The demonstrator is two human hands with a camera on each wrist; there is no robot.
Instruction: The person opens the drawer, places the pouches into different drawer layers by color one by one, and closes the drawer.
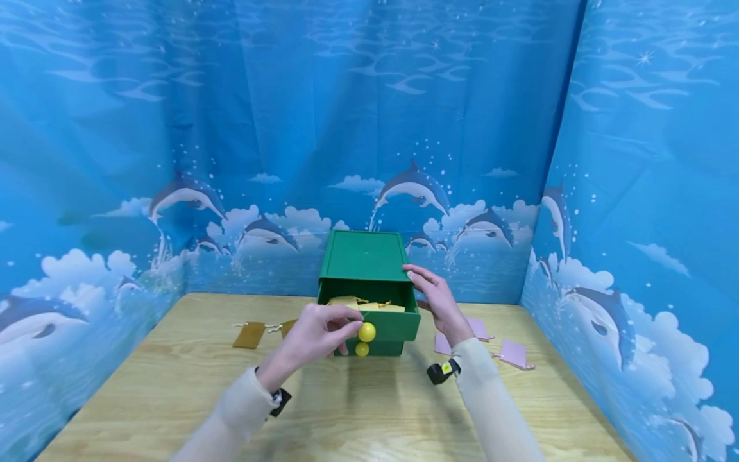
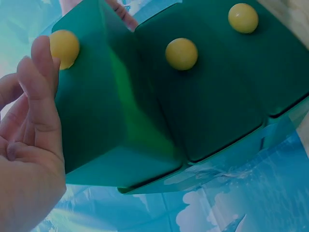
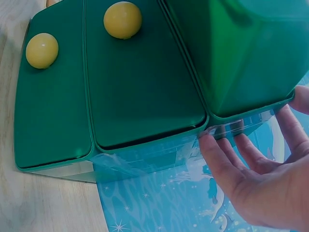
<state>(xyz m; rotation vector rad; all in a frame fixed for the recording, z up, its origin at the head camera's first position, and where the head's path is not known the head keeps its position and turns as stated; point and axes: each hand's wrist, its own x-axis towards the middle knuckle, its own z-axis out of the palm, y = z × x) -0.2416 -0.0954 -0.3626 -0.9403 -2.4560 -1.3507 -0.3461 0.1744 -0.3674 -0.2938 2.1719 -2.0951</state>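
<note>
A green drawer cabinet stands on the table, its top drawer pulled out. Yellow drawstring pouches lie inside that drawer. My left hand pinches the round yellow knob on the drawer's front, thumb and fingertips at its left side. Against the cabinet's right side rests my right hand, with one fingertip at the top edge. In the right wrist view, its spread fingers touch the side wall. Below the pulled drawer, the left wrist view shows two closed drawers with yellow knobs.
Brown pouches with light cords lie left of the cabinet, one partly behind my left hand. Several pink pouches lie to the right, near my right wrist. A blue dolphin-print curtain surrounds the wooden table at the back and sides.
</note>
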